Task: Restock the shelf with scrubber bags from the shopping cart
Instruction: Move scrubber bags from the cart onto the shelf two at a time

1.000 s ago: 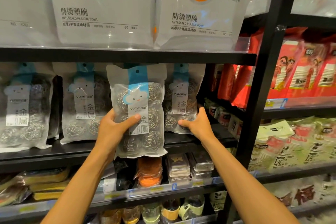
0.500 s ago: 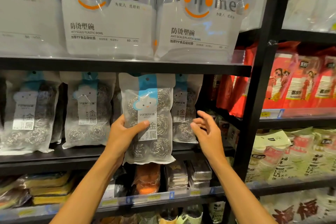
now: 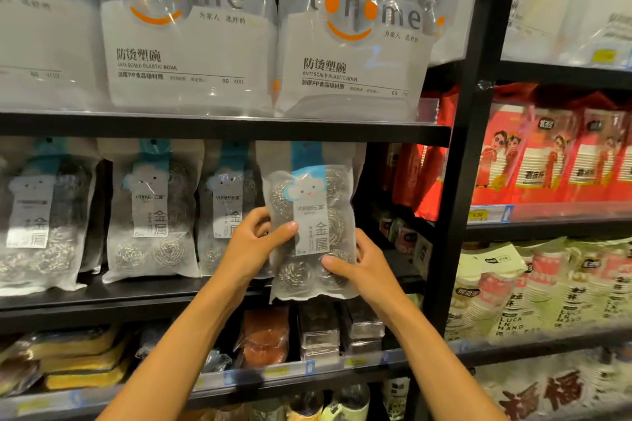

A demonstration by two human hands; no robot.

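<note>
The black shelf [image 3: 219, 128] bears two fully seen bowl bags [image 3: 191, 44] on top. Below, three scrubber bags [image 3: 154, 212] stand in a row at left. A fourth bag [image 3: 314, 202] is upright at the row's right end, hiding what is behind. The left hand [image 3: 253, 246] grips its left edge and the right hand [image 3: 362, 267] its lower right corner, thumbs on its front.

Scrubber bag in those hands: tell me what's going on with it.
A person holds one scrubber bag upright in front of the middle shelf. The left hand grips its left edge with the thumb across the front, and the right hand holds its lower right corner. It sits at the right end of the row of standing bags, its bottom edge below the shelf front, so it is not yet set down.
</note>
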